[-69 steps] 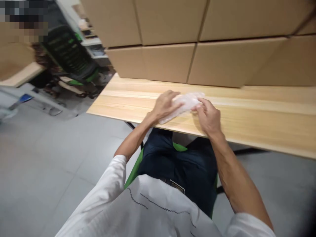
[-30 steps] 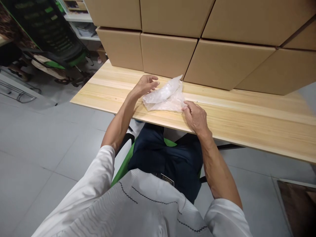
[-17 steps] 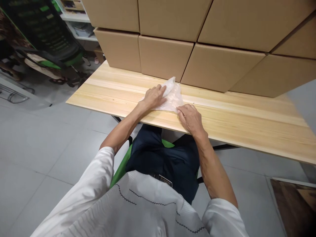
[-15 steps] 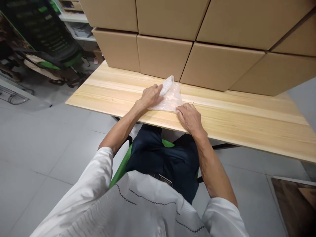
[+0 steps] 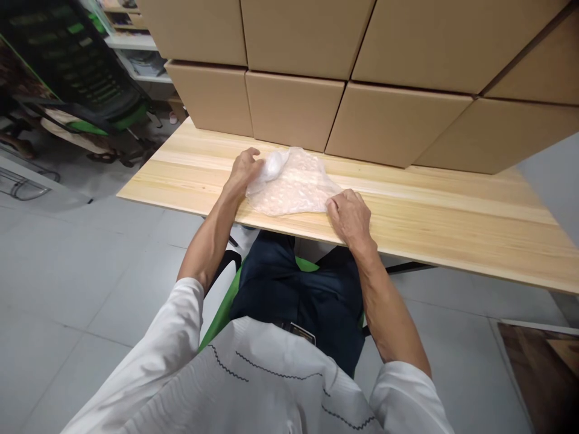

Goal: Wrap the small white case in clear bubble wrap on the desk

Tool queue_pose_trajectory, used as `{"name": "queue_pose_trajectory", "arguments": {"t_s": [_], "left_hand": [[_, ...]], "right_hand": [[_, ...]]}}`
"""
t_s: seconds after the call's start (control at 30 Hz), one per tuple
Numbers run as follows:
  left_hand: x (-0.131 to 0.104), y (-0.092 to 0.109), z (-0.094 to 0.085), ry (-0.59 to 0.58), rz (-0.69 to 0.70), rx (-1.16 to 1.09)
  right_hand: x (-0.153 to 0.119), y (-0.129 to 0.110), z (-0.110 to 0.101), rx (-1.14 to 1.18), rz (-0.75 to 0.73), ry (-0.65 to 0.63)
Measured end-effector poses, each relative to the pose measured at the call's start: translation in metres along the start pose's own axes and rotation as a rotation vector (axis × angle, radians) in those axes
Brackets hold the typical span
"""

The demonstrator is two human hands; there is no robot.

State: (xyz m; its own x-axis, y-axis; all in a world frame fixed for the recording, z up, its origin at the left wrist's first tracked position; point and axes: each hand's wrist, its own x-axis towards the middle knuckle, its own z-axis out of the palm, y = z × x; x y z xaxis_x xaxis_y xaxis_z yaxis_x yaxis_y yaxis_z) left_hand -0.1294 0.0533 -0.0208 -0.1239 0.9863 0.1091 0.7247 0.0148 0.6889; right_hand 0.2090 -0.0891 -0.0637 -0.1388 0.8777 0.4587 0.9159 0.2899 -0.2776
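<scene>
1. The wrap (image 5: 296,188), thin clear plastic, lies on the table (image 5: 452,217), left of the middle and close to the front edge. Most of it is spread out; a bunched fold sits at its left end.
2. The left hand (image 5: 245,172) is over the table's left part, at that fold, fingers curved; I cannot tell whether they grip the wrap.
3. The right hand (image 5: 350,216) rests at the table's front edge, fingers curled and clamped on the wrap's right corner.
4. Boxes (image 5: 294,108) stand stacked along the table's back.
5. A green seat (image 5: 307,264) is before the table.
6. A black chair (image 5: 76,69) and white shelf (image 5: 131,41) stand beyond the table's left end.
</scene>
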Motion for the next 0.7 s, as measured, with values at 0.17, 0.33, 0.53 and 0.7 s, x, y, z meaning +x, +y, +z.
{"name": "queue_pose_trajectory", "arguments": {"t_s": [0.17,0.33,0.53,0.7], "left_hand": [[-0.017,0.004,-0.002,0.145,0.250,0.090],[-0.039,0.025,0.012,-0.152,0.615,0.303],[-0.044,0.023,0.007,-0.165,0.497,0.372],[-0.030,0.011,0.003,-0.040,0.333,0.210]], "right_hand": [[0.000,0.003,0.000,0.038,0.078,0.044],[-0.001,-0.004,-0.009,0.065,-0.062,0.019],[0.000,-0.006,-0.006,0.069,-0.156,-0.127],[0.002,-0.003,0.000,0.036,-0.103,-0.140]]}}
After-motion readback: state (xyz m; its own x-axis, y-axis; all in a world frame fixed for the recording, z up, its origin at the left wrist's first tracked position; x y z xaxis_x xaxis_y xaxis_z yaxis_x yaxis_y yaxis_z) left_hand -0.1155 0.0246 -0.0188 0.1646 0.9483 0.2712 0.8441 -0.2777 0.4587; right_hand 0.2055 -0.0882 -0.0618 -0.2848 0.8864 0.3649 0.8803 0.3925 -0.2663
